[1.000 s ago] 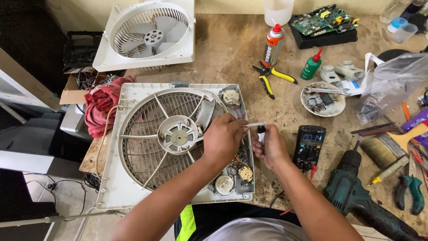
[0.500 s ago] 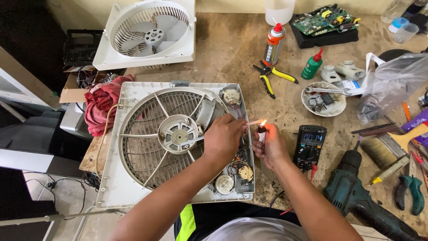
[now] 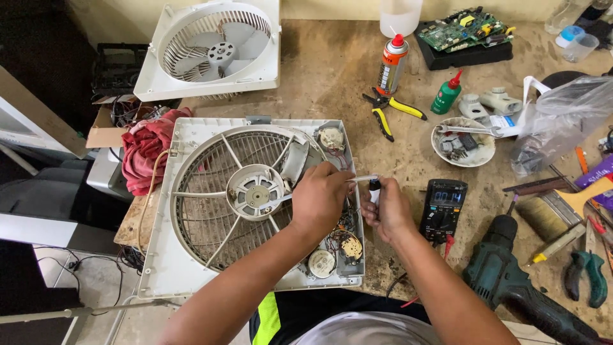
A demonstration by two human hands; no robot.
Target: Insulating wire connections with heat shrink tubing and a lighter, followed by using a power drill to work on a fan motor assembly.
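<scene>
Your left hand (image 3: 322, 198) pinches a thin white tube (image 3: 363, 179) at the fan housing's (image 3: 191, 275) three-o'clock edge while your right hand (image 3: 386, 211) grips a small lighter (image 3: 374, 189) beneath it: heating step, demanding steady alignment.

A single camera sits on the person's head and looks steeply down and forward over the worktop (image 3: 332, 70), close enough that both forearms enter from six o'clock. The hands (image 3: 354, 201) meet near the centre of the frame, above the right edge of the white fan housing (image 3: 191, 268). The worktop's far edge runs along twelve o'clock; its right end, at about three o'clock, seems to continue out of frame. The floor (image 3: 83, 287) shows at eight o'clock.
</scene>
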